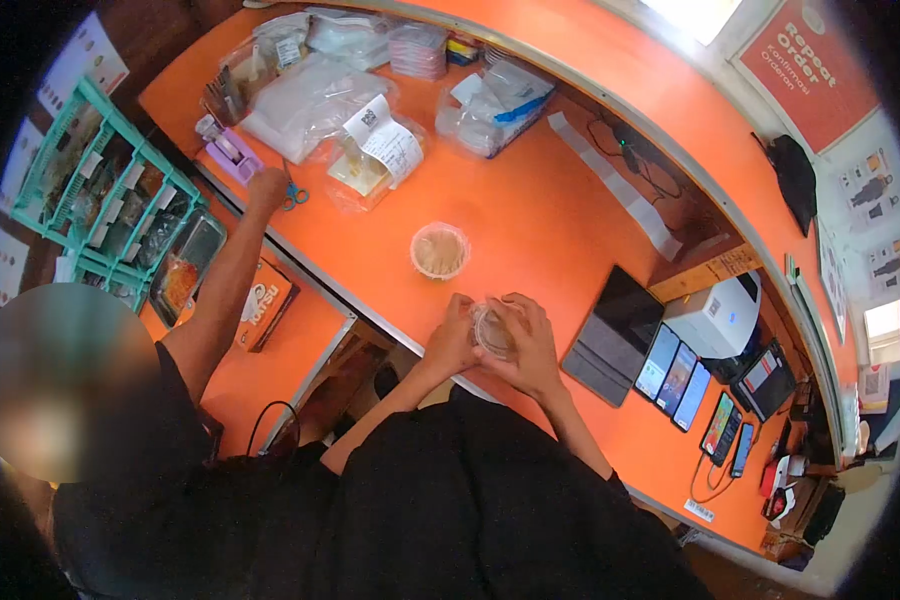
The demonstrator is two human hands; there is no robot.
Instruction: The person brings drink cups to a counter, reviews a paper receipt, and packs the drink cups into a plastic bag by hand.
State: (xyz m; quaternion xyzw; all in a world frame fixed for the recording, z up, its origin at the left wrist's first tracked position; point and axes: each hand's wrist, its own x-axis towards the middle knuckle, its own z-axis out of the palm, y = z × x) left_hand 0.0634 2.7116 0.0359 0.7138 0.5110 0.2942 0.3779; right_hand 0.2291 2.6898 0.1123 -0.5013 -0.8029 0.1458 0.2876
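Note:
My left hand [453, 340] and my right hand [526, 347] are wrapped round the two sides of a small clear round container [493, 330] near the front edge of the orange counter. Its contents cannot be made out. Just beyond my hands, a round tub with something light brown in it [440, 251] stands on the counter, touched by neither hand. Farther back lies a clear bag with a white printed label [377, 155].
At the left a co-worker's hand [267, 187] is beside a purple tape dispenser [233, 157] and scissors [295, 196]. Green racks [110, 190] stand beyond. To the right are a dark tablet [615, 335], several phones [673, 375] and a white printer [715, 315].

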